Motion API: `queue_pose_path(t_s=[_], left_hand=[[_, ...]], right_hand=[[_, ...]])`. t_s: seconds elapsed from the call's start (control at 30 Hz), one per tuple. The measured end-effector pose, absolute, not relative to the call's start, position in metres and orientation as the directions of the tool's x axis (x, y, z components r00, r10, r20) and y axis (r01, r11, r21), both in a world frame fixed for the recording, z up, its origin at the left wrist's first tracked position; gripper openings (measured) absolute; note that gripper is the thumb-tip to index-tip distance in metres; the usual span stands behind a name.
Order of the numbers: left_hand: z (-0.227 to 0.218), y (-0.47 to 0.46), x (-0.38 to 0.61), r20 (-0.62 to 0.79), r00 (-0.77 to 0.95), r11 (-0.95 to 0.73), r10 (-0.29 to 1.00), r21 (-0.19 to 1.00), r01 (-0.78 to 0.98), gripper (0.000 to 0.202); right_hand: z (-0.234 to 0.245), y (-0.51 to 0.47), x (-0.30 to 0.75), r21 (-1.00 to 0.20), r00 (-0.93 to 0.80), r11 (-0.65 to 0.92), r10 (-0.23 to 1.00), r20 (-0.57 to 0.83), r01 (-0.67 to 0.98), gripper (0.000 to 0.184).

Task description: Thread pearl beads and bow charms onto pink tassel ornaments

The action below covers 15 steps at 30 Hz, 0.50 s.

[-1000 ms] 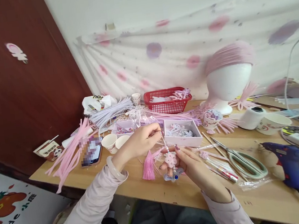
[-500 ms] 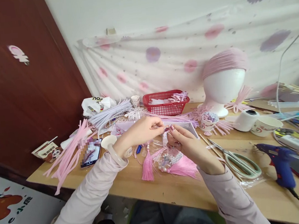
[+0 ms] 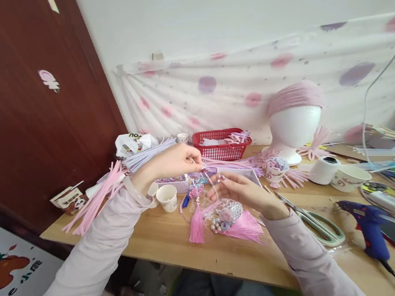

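Note:
My left hand (image 3: pixel 174 163) is raised above the table, its fingertips pinched on a thin wire or thread that runs down toward a beaded ornament. My right hand (image 3: pixel 240 190) is just to the right, fingers curled and pinched near the same thin strand. Below them on the wooden table (image 3: pixel 165 240) lie a pink tassel (image 3: pixel 195 222) and a pile of pearl beads with a second pink tassel (image 3: pixel 235 220). A small clear bag lies under the pile.
Paper cups (image 3: pixel 166 197) stand left of the tassels. Pink pipe cleaners (image 3: pixel 96 201), a red basket (image 3: pixel 222 144), a white foam head (image 3: pixel 295 129), a tape roll (image 3: pixel 324 170), scissors (image 3: pixel 318 226) and a blue glue gun (image 3: pixel 367 228) spread across the table. A dark door (image 3: pixel 28 116) stands left.
The beaded ornament went from my right hand down onto the table. Both hands rose and pinched a thin strand; my left hand pulled it up and left. The view shifted right.

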<state>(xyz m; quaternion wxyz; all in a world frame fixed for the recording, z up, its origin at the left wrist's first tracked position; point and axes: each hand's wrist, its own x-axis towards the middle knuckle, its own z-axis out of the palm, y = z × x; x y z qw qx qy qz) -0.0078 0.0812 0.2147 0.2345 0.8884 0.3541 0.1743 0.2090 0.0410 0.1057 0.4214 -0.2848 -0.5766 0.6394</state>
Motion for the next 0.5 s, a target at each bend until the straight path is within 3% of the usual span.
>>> queue_pose_path(t_s=[0.23, 0.5], left_hand=[[0.217, 0.093, 0.011, 0.224, 0.690, -0.677, 0.688, 0.542, 0.498, 0.013], [0.185, 0.097, 0.004, 0.242, 0.652, -0.620, 0.719, 0.647, 0.444, 0.020]], right_hand=[[0.137, 0.056, 0.191, -0.937, -0.409, 0.052, 0.890, 0.200, -0.345, 0.042], [0.119, 0.050, 0.191, -0.946, -0.363, 0.029, 0.920, 0.152, -0.322, 0.046]])
